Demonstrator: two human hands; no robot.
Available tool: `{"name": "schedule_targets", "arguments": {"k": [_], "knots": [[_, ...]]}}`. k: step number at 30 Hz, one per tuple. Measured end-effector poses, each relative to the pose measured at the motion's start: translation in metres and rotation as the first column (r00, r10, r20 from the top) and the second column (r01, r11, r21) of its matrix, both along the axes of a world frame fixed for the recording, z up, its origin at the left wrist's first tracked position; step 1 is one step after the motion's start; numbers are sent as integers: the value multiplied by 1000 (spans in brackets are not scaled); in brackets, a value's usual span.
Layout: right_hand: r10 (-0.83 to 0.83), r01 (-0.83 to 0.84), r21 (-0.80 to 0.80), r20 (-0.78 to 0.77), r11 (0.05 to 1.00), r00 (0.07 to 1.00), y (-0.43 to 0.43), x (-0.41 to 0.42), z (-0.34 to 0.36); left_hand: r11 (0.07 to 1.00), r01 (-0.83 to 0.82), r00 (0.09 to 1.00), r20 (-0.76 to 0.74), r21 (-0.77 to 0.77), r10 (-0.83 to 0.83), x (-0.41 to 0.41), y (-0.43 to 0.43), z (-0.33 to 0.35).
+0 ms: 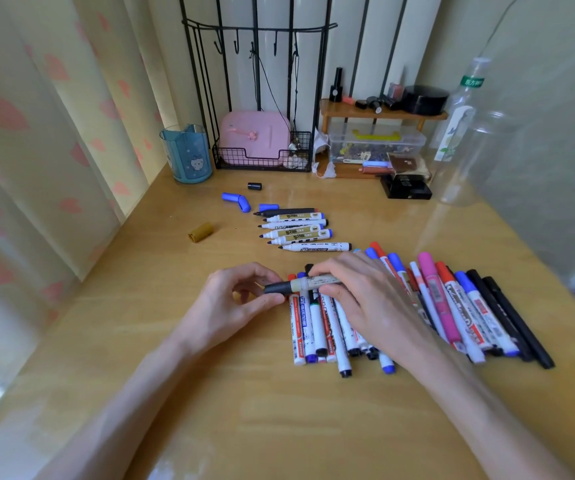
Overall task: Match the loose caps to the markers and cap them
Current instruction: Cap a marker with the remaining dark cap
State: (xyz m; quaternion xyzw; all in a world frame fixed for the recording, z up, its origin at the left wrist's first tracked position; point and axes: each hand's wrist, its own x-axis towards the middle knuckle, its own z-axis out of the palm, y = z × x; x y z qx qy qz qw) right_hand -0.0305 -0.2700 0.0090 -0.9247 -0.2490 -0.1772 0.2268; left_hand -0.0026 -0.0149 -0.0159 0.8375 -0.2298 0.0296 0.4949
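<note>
My left hand [235,299] pinches a black cap [276,287] that sits on the end of a gold-labelled marker [317,282]. My right hand [365,292] grips that marker's barrel and holds it level above a pile of capped markers [317,327]. More capped markers [466,303] fan out to the right. Several uncapped markers [296,228] lie in a row further back, tips to the left. Loose caps lie behind them: three blue caps [232,197] [245,204] [268,207], a black cap [254,186] and a gold cap [200,232].
A blue pen holder [186,155] stands at the back left. A wire rack [261,161] holds a pink case. A wooden shelf [383,114] with cosmetics, a clear box [376,143], a black box [405,192] and clear bottles [462,133] crowd the back right.
</note>
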Motion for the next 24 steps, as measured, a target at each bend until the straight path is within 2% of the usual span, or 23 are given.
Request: {"name": "schedule_targets", "arguments": {"k": [7, 11, 15, 21, 24], "knots": [[-31, 28, 21, 135, 999, 990, 2, 0, -7, 995, -40, 999, -8, -87, 40, -8, -9, 0], [-27, 22, 43, 129, 999, 991, 2, -2, -6, 995, -39, 999, 21, -95, 41, -6, -6, 1], [-92, 93, -6, 117, 996, 989, 4, -1, -4, 998, -59, 997, 56, 26, 57, 8, 1, -6], [-240, 241, 7, 101, 971, 966, -7, 0, -8, 949, -261, 955, 190, 175, 228, 27, 29, -20], [-246, 246, 16, 90, 969, 965, -6, 2, -8, 922, -243, 957, 232, 300, 176, 32, 35, -28]]}}
